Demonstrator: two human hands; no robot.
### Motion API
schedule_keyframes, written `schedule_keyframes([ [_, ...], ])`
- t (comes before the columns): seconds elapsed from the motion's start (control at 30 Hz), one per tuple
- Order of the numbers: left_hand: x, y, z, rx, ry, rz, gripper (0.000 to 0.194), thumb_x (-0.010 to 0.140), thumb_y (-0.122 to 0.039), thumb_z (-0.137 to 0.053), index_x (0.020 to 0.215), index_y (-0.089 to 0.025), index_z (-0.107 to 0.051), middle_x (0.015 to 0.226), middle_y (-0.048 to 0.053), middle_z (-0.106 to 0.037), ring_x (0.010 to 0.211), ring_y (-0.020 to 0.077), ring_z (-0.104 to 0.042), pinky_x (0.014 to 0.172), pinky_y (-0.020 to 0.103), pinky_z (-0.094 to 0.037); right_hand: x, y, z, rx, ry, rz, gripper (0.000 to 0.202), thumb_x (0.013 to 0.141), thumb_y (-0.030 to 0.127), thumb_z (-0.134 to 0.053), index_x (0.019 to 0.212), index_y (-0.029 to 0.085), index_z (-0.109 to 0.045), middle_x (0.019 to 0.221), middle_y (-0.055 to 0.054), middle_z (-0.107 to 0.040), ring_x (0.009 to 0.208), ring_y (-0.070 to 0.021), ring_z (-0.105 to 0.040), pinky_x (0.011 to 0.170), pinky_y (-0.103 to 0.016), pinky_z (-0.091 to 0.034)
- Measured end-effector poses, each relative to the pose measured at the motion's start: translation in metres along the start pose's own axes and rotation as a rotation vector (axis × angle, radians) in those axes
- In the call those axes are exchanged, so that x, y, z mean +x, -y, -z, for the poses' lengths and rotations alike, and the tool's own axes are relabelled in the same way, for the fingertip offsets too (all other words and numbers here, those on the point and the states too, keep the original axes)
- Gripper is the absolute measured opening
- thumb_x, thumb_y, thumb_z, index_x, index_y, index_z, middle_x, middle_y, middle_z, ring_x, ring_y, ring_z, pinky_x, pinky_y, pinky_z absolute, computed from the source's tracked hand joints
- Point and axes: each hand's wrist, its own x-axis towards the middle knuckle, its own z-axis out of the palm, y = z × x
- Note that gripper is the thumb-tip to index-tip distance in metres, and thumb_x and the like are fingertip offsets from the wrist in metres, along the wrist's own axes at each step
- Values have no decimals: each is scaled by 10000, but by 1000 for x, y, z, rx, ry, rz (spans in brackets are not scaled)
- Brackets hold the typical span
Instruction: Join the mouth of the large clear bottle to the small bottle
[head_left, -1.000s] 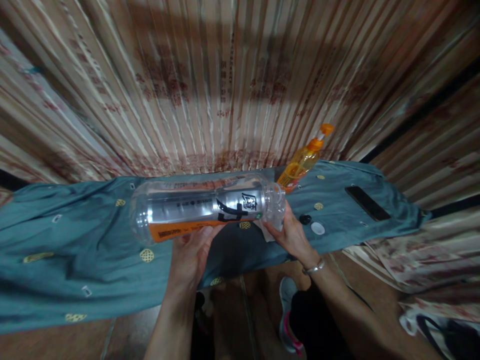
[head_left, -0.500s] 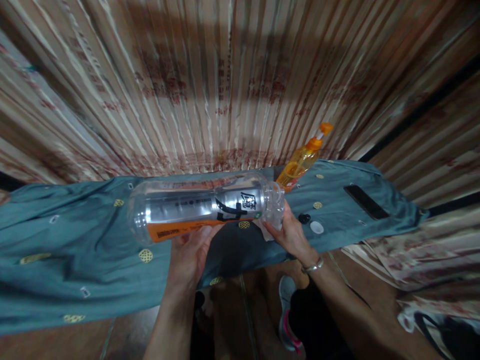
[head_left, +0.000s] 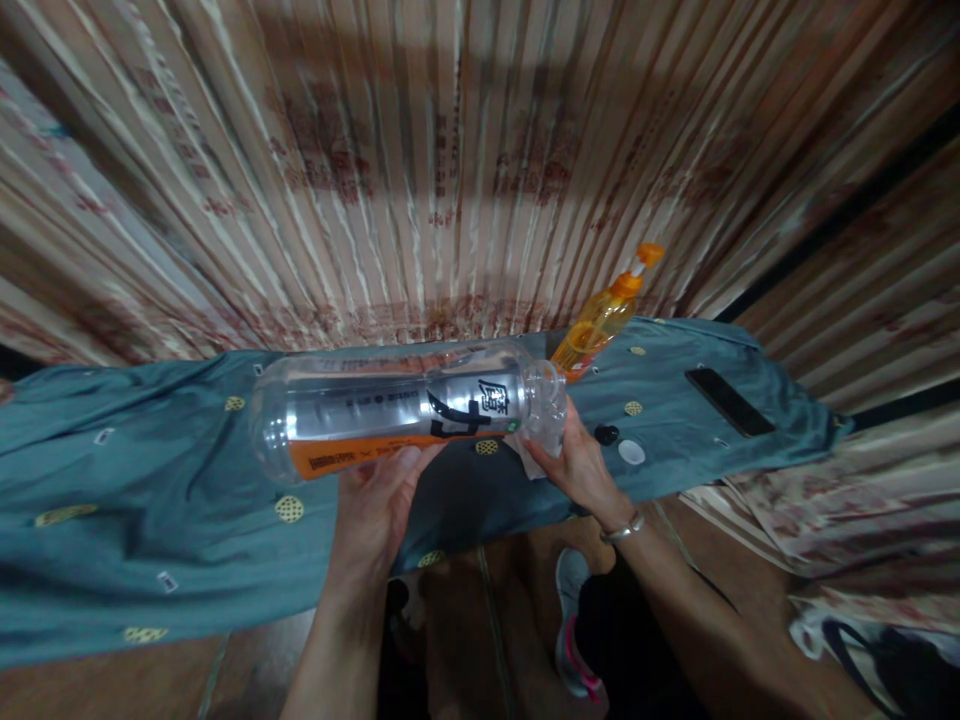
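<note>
The half-curled left hand is holding one bottle sideways over the worktop, neck towards three o'clock; the right hand is gripping its neck end. From it, one pump bottle is standing at two o'clock, one phone lying at three.

Most fingers of the left grip are hidden behind the large clear plastic bottle with silver-and-orange label, whose smallest print is too blurred for reading. The teal patterned cloth is cut by the left edge.
</note>
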Motion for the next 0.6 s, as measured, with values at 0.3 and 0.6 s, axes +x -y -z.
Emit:
schedule_keyframes([
  [0.3, -1, -2, -3, -14, 11, -3, 534, 619, -334, -1006, 1090, -204, -792, 824, 80, -827, 871, 342, -831, 853, 516, -705, 0, -1, -2, -15, -8, 3, 893, 971, 511, -674, 1682, 173, -253, 1566, -218, -599, 1434, -358, -622, 1160, -559, -563],
  [0.6, -1, -1, -1, -11, -7, 25, 494, 613, -334, -1005, 1046, -223, -796, 902, 74, -842, 906, 328, -827, 934, 531, -679, -1, -4, -2, -19, -3, 20, 935, 970, 510, -676, 1693, 146, -208, 1567, -237, -599, 1437, -360, -621, 1138, -547, -583],
])
